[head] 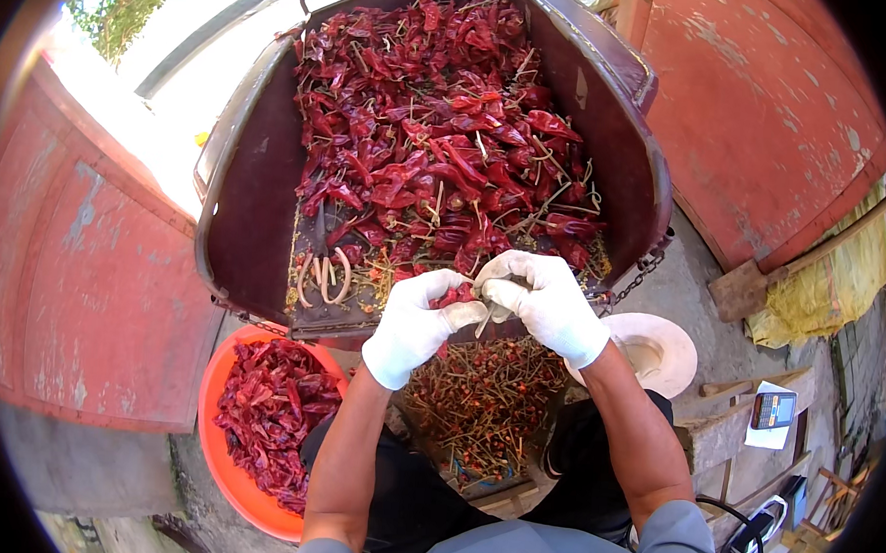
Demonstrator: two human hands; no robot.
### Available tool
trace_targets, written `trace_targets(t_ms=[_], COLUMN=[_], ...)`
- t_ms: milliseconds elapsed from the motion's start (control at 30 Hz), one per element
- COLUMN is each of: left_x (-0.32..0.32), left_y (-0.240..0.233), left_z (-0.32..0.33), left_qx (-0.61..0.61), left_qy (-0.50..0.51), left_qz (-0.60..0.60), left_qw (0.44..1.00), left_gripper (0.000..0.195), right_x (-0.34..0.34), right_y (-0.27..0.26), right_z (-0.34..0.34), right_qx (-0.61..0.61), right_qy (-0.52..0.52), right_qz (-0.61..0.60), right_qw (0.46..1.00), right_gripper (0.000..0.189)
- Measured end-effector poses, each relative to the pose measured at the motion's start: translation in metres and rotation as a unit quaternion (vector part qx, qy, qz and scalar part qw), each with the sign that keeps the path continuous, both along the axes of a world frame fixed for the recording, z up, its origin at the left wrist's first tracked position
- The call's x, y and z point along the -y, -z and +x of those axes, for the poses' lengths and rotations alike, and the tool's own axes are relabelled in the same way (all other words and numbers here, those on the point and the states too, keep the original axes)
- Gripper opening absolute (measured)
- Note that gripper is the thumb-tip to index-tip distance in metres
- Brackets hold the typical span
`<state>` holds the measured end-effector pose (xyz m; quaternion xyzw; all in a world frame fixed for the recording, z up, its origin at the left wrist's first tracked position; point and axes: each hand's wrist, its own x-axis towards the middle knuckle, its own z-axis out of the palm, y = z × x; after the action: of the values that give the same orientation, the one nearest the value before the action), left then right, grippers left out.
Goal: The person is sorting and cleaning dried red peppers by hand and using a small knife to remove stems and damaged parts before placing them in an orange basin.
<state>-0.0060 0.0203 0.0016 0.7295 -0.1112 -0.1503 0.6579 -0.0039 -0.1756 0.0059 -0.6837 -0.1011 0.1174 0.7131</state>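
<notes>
My left hand [424, 324], in a white glove, pinches a red dried chili pepper [453, 295] between thumb and fingers. My right hand [543, 297], gloved too, meets it at the pepper's end with its fingers curled. A thin pale piece [484, 322] sticks out below the right fingertips; whether it is a stem or a small blade I cannot tell. Both hands are over the front edge of a dark maroon metal cargo bed [252, 191], which holds a heap of dried red chilies [427, 140], many with stems. Scissors [324, 274] with looped handles lie at its front left.
An orange basin [213, 430] full of chili pods stands at lower left. Between my legs is a pile of cut stems [492, 407]. A pale hat [660, 355], a wooden bench [728, 434] with a calculator [772, 411], and a chain [638, 278] are at right. Red metal doors [97, 273] flank the bed.
</notes>
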Motion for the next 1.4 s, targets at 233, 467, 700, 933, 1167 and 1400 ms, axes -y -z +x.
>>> trace_targets(t_ms=[233,467,700,933,1167,1400], left_x=[-0.006,-0.005,-0.001,0.004,0.009,-0.041], left_y=[0.002,0.008,0.020,0.021,0.001,-0.009], left_z=[0.000,-0.011,-0.001,-0.001,-0.008,-0.005], left_qx=[0.037,-0.069,0.164,0.407,-0.066,0.035], left_qy=[-0.009,-0.057,-0.126,-0.161,-0.146,-0.242], left_qz=[0.027,-0.157,0.082,0.362,-0.054,-0.326], left_qw=[0.999,0.984,0.975,0.823,0.986,0.913], left_gripper=[0.021,0.024,0.023,0.022,0.023,0.024], right_x=[-0.007,-0.012,-0.018,-0.024,-0.026,0.012], right_y=[0.003,0.014,0.014,0.018,0.013,-0.014], right_z=[0.000,0.000,0.001,-0.003,-0.001,0.014], right_qx=[0.017,-0.141,-0.099,0.233,0.090,-0.040], right_qy=[0.008,-0.022,0.046,0.143,0.170,0.126], right_qz=[-0.020,0.266,0.161,-0.283,-0.041,-0.029], right_qw=[1.000,0.953,0.981,0.919,0.981,0.991], right_gripper=[0.012,0.017,0.014,0.016,0.011,0.022])
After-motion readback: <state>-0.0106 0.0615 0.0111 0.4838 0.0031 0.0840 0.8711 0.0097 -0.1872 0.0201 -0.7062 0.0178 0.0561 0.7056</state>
